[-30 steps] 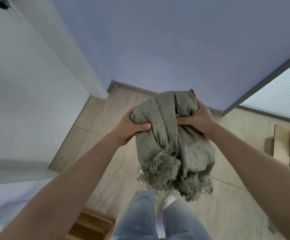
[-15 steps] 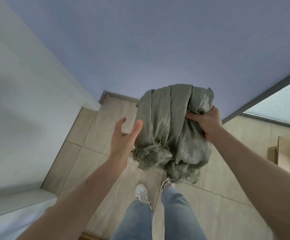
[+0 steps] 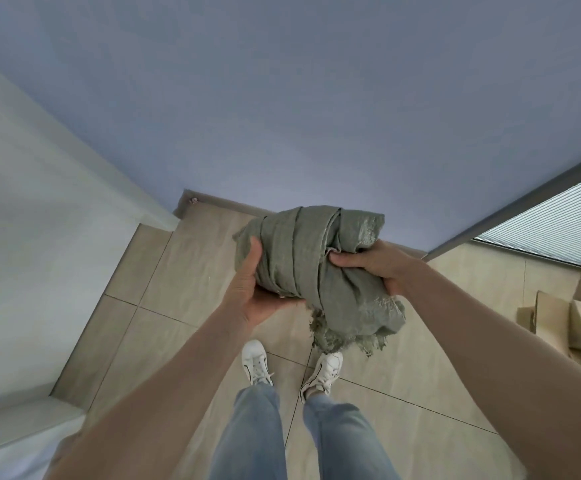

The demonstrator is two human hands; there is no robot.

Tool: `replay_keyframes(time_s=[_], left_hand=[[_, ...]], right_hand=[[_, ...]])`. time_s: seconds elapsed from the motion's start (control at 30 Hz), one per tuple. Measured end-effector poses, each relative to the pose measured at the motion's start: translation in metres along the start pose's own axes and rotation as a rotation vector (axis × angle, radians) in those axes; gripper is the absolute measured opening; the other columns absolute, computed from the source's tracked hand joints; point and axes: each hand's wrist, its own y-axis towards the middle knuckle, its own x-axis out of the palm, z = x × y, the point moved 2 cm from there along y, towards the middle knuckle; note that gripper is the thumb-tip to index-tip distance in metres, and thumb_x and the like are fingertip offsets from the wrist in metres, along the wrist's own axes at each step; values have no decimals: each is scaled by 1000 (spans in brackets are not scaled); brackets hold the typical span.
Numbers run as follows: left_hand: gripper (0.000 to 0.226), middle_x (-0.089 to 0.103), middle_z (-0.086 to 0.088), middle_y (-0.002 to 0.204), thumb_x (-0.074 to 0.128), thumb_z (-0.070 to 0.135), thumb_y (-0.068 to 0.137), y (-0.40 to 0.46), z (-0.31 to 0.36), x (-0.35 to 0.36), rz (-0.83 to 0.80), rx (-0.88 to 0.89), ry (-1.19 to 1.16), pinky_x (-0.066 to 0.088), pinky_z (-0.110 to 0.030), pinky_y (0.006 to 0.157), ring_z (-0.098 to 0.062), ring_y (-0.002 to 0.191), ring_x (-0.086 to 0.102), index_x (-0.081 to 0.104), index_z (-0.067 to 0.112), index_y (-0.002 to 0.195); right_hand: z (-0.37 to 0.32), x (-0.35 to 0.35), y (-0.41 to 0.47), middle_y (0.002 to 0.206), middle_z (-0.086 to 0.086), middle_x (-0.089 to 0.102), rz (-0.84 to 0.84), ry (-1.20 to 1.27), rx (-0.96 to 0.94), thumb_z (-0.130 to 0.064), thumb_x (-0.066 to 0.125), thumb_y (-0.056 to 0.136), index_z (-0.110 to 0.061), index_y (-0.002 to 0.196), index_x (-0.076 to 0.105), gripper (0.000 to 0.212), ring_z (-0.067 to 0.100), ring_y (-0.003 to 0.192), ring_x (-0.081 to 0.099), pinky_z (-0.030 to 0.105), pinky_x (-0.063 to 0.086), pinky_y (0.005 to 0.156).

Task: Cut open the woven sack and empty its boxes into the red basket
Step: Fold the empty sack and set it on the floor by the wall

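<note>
My left hand (image 3: 252,292) cupping the underside of the rolled grey-green woven sack (image 3: 311,268), my right hand (image 3: 377,265) clamped on its right side, both grips holding it bundled above the beige tiled floor (image 3: 185,271), frayed end dangling over my white sneakers (image 3: 256,362)

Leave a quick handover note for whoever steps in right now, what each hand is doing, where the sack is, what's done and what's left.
Left hand: cupped under the bundled woven sack, gripping it.
Right hand: clamped on the sack's right side.
Sack: rolled up, looks slack and empty, frayed cut edge hanging, held over the tiled floor.
Red basket: out of view.
Cardboard boxes at far right.
Left: likely just putting the sack away.
</note>
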Motion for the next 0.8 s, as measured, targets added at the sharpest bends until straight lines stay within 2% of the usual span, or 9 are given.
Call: replay_keyframes(time_s=[0.07,0.17,0.27,0.33,0.43,0.53,0.63,0.7,0.8], left_hand=[[118,64,-18,133,100,43,34,11,3,4,76,15,-51,54,-66,83,-42,121,59,53,16,138],[83,70,-13,124,87,33,62,26,4,8,173,94,-110,60,-55,79,-35,116,65,56,17,137],[69,74,-12,116,82,28,67,40,7,6,248,135,-140,59,-52,80,-32,110,69,59,15,131],[67,75,-12,113,82,27,67,48,12,3,273,146,-155,60,-48,74,-30,105,70,59,15,129],[61,74,-12,114,81,28,73,66,21,-8,299,138,-167,59,-46,70,-29,103,70,59,14,129],[66,72,-12,120,81,30,73,87,32,-21,303,139,-161,60,-46,74,-30,111,68,57,13,133],[76,69,-11,127,81,34,69,114,43,-29,279,153,-122,58,-46,82,-30,118,65,56,14,138],[74,69,-11,128,78,36,70,134,46,-35,249,165,-93,57,-45,83,-30,120,64,57,13,138],[70,69,-12,128,75,37,73,168,45,-49,196,181,-70,56,-44,87,-29,119,64,58,11,136]], right_hand=[[-2,-1,3,102,10,77,9,22,6,-18,88,58,-11,110,71,54,26,91,75,39,60,69],[-5,-6,11,100,11,77,80,92,-8,-18,90,53,-8,107,71,58,27,87,75,39,60,68],[-5,-14,23,106,10,76,139,103,-40,-19,95,45,-11,113,68,74,27,92,74,42,61,73],[-7,-20,30,114,9,72,176,86,-97,-23,98,39,-12,121,61,91,26,99,72,45,60,81],[-7,-31,42,121,9,60,322,40,-124,-47,96,34,-11,130,45,115,20,99,62,39,53,89],[-3,-38,54,89,2,57,579,-21,-102,-80,75,35,-17,104,57,95,13,65,50,32,49,68],[18,-38,68,73,3,54,748,65,-4,-86,62,45,-12,89,58,86,15,55,46,34,50,65],[38,-32,84,63,0,47,671,173,101,-89,57,48,-11,88,55,88,13,47,40,32,50,57],[66,-24,116,54,-1,37,385,412,148,-92,52,52,-12,89,58,88,9,37,29,27,47,45]])
